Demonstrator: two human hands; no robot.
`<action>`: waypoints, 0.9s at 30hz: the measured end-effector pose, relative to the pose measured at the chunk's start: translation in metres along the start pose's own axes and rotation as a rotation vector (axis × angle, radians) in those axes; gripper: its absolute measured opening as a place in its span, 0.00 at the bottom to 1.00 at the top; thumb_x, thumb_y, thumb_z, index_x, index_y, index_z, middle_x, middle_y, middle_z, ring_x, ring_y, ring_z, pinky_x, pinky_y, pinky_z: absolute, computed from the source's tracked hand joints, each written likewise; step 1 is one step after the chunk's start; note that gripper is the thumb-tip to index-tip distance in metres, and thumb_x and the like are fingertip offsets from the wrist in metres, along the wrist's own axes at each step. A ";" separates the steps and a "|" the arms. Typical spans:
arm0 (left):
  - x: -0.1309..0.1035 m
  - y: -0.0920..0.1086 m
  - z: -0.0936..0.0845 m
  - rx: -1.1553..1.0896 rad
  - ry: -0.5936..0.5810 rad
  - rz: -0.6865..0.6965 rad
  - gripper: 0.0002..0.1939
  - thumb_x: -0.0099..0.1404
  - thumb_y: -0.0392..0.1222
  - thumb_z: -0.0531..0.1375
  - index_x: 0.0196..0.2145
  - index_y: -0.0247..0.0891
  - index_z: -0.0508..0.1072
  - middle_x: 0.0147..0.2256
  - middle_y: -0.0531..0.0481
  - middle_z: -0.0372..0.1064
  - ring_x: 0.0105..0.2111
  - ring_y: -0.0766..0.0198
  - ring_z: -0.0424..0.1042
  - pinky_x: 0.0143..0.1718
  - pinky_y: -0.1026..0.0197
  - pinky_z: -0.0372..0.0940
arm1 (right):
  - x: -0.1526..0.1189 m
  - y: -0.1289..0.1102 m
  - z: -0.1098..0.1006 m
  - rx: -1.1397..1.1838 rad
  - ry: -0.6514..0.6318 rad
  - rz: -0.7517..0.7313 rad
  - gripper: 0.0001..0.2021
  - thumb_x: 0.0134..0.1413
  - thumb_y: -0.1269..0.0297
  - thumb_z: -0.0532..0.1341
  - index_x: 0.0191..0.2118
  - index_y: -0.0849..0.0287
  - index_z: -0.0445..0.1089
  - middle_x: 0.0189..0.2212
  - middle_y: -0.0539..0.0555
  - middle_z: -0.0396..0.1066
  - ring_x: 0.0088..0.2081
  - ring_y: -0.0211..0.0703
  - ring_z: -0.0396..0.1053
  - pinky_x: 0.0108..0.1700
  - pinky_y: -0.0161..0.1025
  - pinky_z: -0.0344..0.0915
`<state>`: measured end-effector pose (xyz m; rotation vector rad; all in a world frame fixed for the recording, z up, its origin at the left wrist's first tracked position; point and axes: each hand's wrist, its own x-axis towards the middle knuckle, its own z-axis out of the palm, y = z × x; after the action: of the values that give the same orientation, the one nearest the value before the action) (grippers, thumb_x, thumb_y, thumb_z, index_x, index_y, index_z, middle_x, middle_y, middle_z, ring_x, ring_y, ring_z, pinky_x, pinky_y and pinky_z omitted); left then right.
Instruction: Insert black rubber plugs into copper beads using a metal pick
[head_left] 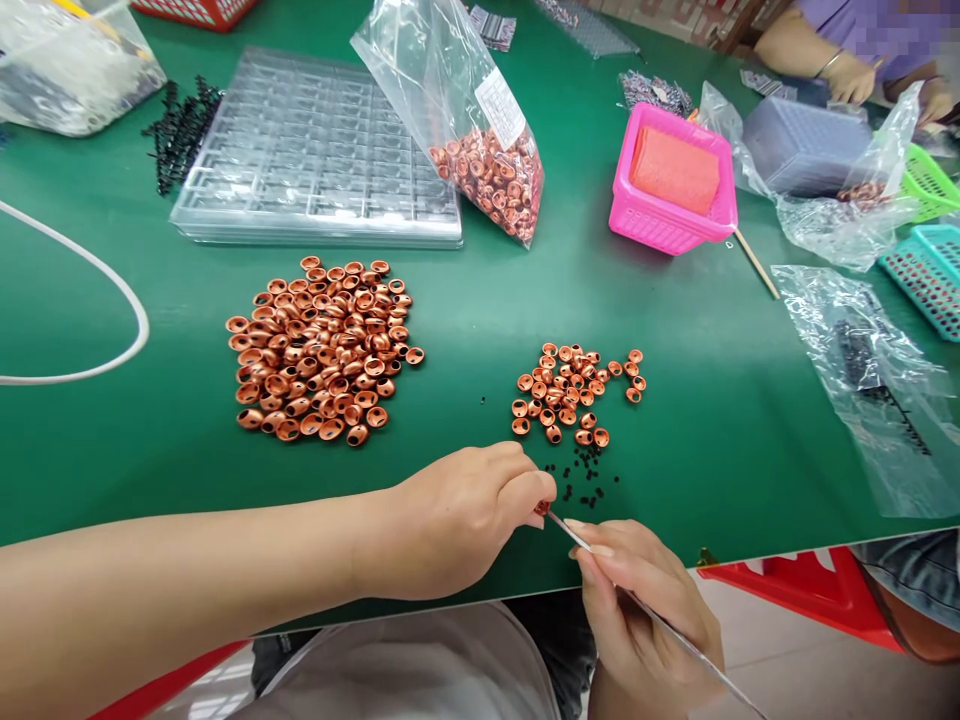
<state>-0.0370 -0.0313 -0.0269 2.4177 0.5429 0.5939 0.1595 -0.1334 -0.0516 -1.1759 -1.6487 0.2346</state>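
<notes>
Near the table's front edge, my left hand (469, 520) pinches a small copper-coloured cup piece (542, 508) between thumb and forefinger. From the right, my right hand (652, 610) grips a thin metal rod (675, 635), its tip at the copper piece. What the tip touches inside is too small to make out. Just beyond my fingers lie tiny black bits (589, 490), scattered on the green table (465, 320). Behind them is a small group of copper pieces (566, 385). A larger pile of copper pieces (322, 350) sits to the left, beyond my left forearm.
Stacked clear trays (315, 160) and a bag of copper pieces (495, 175) lie at the back. A pink basket (671, 225) holds an orange-red block. Plastic bags (862, 390) are at the right, a white cable (127, 290) at the left. Another person's hands (851, 78) are at the back right.
</notes>
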 end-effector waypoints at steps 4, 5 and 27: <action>-0.001 0.001 0.004 0.001 0.018 0.007 0.08 0.72 0.29 0.50 0.39 0.33 0.67 0.31 0.47 0.68 0.29 0.62 0.62 0.29 0.61 0.61 | -0.004 0.000 -0.003 -0.075 -0.024 -0.053 0.19 0.52 0.82 0.65 0.48 0.59 0.72 0.42 0.54 0.80 0.38 0.42 0.79 0.38 0.41 0.79; -0.001 0.001 0.005 0.009 0.021 0.005 0.08 0.72 0.29 0.50 0.38 0.33 0.67 0.30 0.47 0.68 0.29 0.62 0.61 0.29 0.61 0.61 | -0.004 0.000 -0.003 -0.083 -0.040 -0.063 0.19 0.52 0.82 0.65 0.48 0.59 0.72 0.42 0.54 0.80 0.38 0.42 0.79 0.38 0.42 0.79; 0.004 -0.001 -0.004 -0.312 -0.039 -0.140 0.04 0.71 0.32 0.57 0.41 0.34 0.72 0.34 0.50 0.74 0.33 0.65 0.69 0.38 0.66 0.64 | 0.004 0.002 0.005 0.271 0.352 0.199 0.09 0.56 0.78 0.62 0.41 0.59 0.70 0.33 0.51 0.77 0.32 0.44 0.76 0.33 0.44 0.72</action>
<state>-0.0365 -0.0272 -0.0231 2.0749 0.5540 0.5279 0.1567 -0.1273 -0.0530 -1.1014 -1.1560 0.3437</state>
